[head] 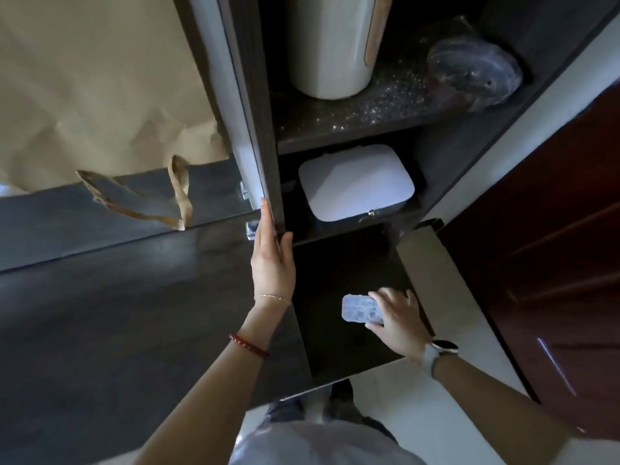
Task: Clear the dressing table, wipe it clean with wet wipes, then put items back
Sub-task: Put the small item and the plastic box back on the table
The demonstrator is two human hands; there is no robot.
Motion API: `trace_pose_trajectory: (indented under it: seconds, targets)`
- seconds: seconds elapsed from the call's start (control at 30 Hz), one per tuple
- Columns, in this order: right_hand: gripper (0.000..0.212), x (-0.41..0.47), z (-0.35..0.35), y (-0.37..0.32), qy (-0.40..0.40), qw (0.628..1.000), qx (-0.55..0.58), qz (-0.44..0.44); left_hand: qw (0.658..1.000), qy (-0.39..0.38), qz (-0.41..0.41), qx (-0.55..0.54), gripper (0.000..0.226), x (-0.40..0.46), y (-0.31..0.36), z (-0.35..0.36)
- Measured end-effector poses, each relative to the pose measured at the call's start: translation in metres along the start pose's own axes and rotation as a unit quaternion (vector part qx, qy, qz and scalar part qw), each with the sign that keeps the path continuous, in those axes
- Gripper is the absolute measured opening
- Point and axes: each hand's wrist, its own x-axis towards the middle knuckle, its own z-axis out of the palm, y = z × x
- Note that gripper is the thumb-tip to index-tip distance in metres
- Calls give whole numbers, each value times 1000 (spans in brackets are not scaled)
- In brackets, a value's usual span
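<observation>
The dark dressing table (117, 313) stretches across the left and middle. My left hand (271, 256) lies flat with fingers extended against the upright panel (268, 156) of the shelf unit, holding nothing. My right hand (397, 317) grips a small pale wet wipes pack (360, 308) over the dark table section below the shelves. A white lidded box (355, 181) sits in the lower shelf compartment.
A tall white cylinder (330, 45) and a plastic-wrapped round object (476, 73) stand on the dusty upper shelf (352, 119). A brown paper bag (100, 88) with handles covers the mirror at the left. A dark red door (553, 246) stands at the right.
</observation>
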Motion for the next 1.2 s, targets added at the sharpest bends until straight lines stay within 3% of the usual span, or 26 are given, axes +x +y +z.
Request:
trace_pose_trajectory:
  seconds: [0.17, 0.3, 0.63, 0.7, 0.8, 0.87, 1.0, 1.1, 1.2]
  targets:
    - [59, 22, 43, 18, -133, 988, -73, 4, 993, 73, -83, 40, 56, -4, -6, 14]
    - [59, 39, 61, 27, -129, 989, -68, -36, 990, 105, -78, 57, 52, -7, -9, 20]
    - [63, 44, 63, 27, -163, 984, -67, -6, 988, 90, -80, 99, 54, -15, -12, 19]
    - [64, 41, 55, 20, -127, 992, -8, 0, 990, 73, -89, 87, 58, -18, -8, 20]
    - [53, 40, 28, 8, 22, 990, 130, -40, 992, 57, -99, 46, 65, -28, 1, 25]
    - [43, 42, -3, 2, 133, 970, 195, -68, 991, 71, -101, 53, 66, -38, 8, 32]
    - [37, 56, -83, -6, 266, 919, 277, -89, 988, 84, -85, 95, 55, -57, 23, 47]
    - [33, 77, -124, -9, 334, 894, 289, -70, 992, 38, -85, 86, 48, -44, 36, 56]
    - [42, 99, -141, -14, 323, 911, 256, -15, 994, 27, -78, 74, 48, -17, 46, 63]
